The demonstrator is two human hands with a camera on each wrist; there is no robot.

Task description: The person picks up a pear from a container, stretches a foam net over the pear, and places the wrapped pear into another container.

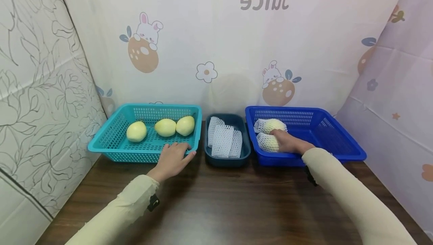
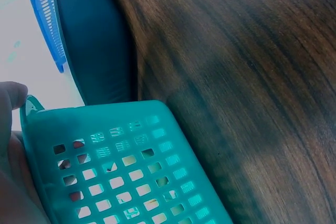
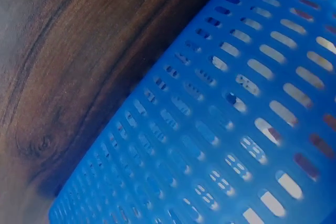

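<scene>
My wood-grain table [image 1: 233, 207] has rabbit-print cloth [image 1: 209, 23] behind its back edge, floral sheeting [image 1: 37, 102] along its left edge.

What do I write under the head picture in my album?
Right hand holds a net-wrapped fruit in the blue basket; left hand touches the teal basket of three bare fruits.

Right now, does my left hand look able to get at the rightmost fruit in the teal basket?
Probably yes: your left hand rests at the near rim of the teal basket, the rightmost fruit lies just beyond it, and nothing seems in the way.
</scene>
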